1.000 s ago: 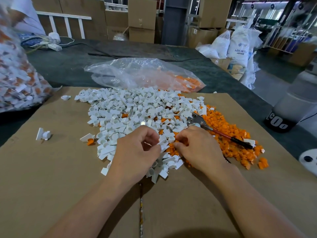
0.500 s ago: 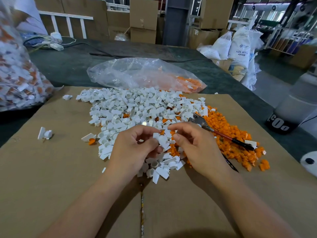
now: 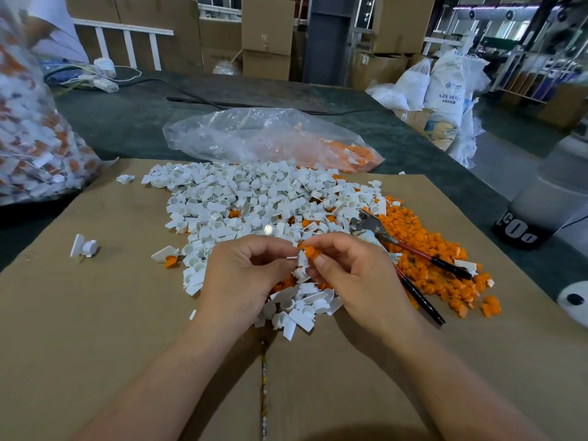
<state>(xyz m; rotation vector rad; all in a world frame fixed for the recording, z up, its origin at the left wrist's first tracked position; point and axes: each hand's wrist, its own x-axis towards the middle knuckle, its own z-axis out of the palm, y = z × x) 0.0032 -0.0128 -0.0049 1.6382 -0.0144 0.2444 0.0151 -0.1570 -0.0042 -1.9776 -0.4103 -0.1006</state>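
A heap of small white plastic parts [image 3: 254,198] lies on a flattened cardboard sheet [image 3: 105,313], with a heap of small orange caps [image 3: 436,253] to its right. My left hand [image 3: 245,278] pinches a white part [image 3: 300,259] just above the near edge of the white heap. My right hand [image 3: 353,275] pinches an orange cap [image 3: 309,251] held against that white part. The fingertips of both hands meet there.
Pliers [image 3: 410,259] with red-and-black handles lie on the orange heap. A clear bag [image 3: 264,138] holding orange caps lies behind the heaps. A big bag of mixed parts [image 3: 35,128] stands far left. One assembled white piece [image 3: 83,246] sits alone at left.
Both hands rose from the heap and came together. The left hand picked up a white part, and the right hand now holds an orange cap against it.
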